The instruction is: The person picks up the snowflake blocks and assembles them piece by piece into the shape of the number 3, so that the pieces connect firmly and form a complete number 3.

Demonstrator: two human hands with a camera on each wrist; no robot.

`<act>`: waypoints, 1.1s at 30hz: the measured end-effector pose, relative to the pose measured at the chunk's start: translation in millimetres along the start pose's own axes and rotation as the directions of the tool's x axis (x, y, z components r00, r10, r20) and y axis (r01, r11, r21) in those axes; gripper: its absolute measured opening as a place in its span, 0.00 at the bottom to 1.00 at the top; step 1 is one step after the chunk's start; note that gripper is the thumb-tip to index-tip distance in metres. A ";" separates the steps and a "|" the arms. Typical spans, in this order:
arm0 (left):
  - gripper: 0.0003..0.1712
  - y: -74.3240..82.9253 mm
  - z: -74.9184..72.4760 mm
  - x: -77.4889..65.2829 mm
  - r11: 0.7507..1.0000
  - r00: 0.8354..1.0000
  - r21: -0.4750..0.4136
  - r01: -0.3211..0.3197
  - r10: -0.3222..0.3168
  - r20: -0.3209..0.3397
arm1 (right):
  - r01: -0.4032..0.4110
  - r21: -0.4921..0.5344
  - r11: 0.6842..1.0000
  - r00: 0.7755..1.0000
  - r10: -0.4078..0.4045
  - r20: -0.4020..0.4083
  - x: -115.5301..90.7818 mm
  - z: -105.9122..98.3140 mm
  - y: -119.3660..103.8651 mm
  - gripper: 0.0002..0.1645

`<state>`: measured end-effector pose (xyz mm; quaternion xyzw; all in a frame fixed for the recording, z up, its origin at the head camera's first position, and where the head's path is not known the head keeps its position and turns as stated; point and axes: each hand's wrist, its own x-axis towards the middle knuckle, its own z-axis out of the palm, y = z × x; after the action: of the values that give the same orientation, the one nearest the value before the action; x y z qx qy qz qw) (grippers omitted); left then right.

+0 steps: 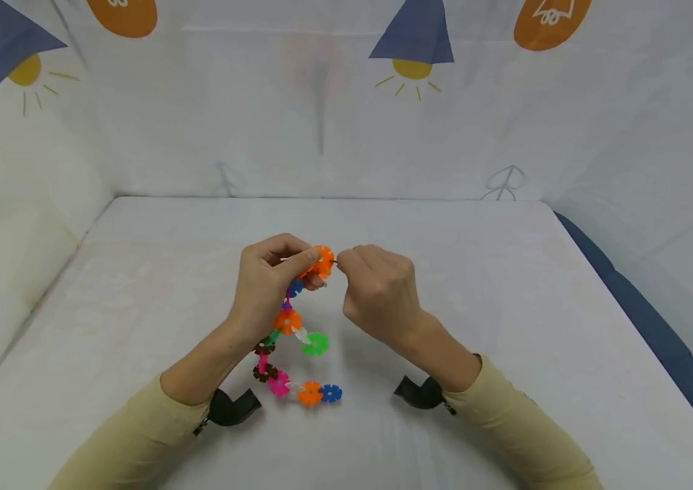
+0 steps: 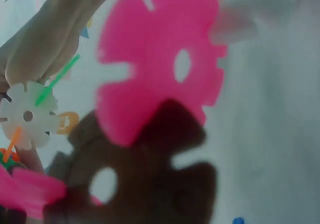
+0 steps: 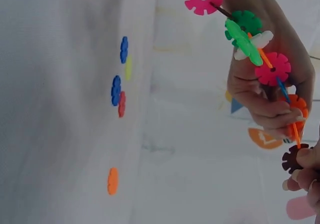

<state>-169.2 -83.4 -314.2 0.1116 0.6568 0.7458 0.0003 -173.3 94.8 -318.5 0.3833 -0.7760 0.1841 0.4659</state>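
My left hand (image 1: 263,282) pinches an orange slotted flower disc (image 1: 325,260) between thumb and fingers. Close beside it, my right hand (image 1: 380,289) pinches a dark brown disc (image 3: 290,159), which links edge-on to the orange one in the right wrist view. A chain of interlocked discs hangs from the left hand, its lower part curving to the right below. It includes a bright green disc (image 1: 316,344), a pink disc (image 1: 279,384) and a blue disc (image 1: 331,393) at the tail. Another pink disc (image 2: 165,59) looms blurred in the left wrist view.
Chain and hands are over a white table (image 1: 475,272) with white curtain walls (image 1: 322,136) behind and beside it. Black wrist straps (image 1: 233,408) hang below the sleeves. The right wrist view shows several separate discs, among them an orange disc (image 3: 113,181), on the white surface.
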 end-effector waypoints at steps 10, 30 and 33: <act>0.08 22.9 -5.0 0.3 0.998 0.998 -0.054 0.034 -0.031 0.063 | -0.204 0.332 0.921 0.979 0.195 0.062 15.1 -17.9 5.9 0.05; 0.08 28.8 -5.7 -3.7 0.986 0.994 -0.143 0.084 -0.073 0.075 | -0.331 0.574 0.749 0.944 0.271 0.191 18.9 -24.9 9.3 0.03; 0.08 28.0 -5.3 -4.4 0.986 0.994 -0.142 0.091 -0.081 0.076 | -0.333 0.573 0.749 0.943 0.275 0.188 18.1 -24.4 9.5 0.03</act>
<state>-161.7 -93.1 -288.0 0.1089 0.6044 0.7866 0.0637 -171.3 108.9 -290.0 0.3870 -0.7505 0.4744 0.2489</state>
